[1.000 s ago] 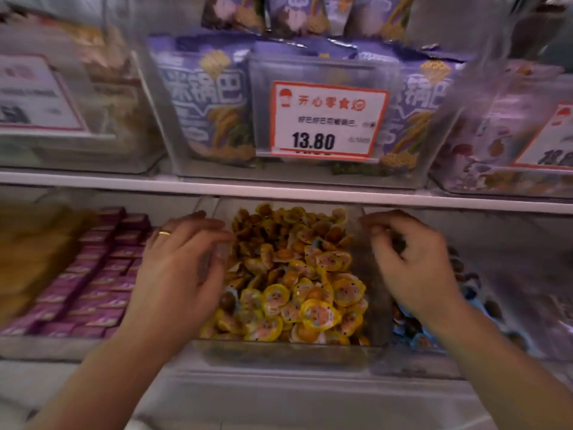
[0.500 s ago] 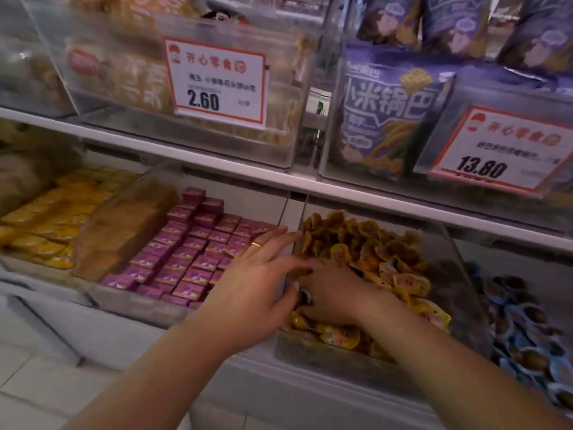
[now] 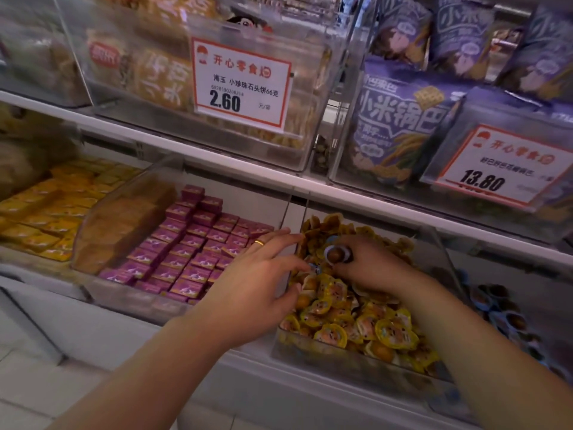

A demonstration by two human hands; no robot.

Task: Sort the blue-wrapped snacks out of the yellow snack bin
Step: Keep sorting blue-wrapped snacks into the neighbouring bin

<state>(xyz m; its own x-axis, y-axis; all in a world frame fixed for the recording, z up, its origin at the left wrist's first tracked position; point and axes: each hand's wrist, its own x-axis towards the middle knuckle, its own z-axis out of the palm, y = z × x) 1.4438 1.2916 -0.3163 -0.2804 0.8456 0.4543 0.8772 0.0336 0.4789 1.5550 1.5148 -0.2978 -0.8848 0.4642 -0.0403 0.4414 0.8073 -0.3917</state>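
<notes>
A clear bin (image 3: 356, 356) on the lower shelf is heaped with round yellow-wrapped snacks (image 3: 366, 324). My right hand (image 3: 372, 265) reaches into its left back part and pinches a blue-wrapped snack (image 3: 336, 253) with a brown centre, raised just above the pile. Another bit of blue wrapper (image 3: 316, 269) peeks out between my two hands. My left hand (image 3: 257, 280), with a gold ring, lies over the bin's left wall, fingers spread and fingertips touching the yellow snacks.
To the right is a bin of blue-wrapped snacks (image 3: 502, 308). To the left are a bin of purple packets (image 3: 186, 252) and one of yellow packets (image 3: 46, 212). The shelf above carries clear bins with price cards 2.60 (image 3: 238, 85) and 13.80 (image 3: 499, 166).
The view has swung left. My right hand went from the bin's right wall into the left of the pile and lifted a blue-wrapped snack. My left hand stays at the left wall.
</notes>
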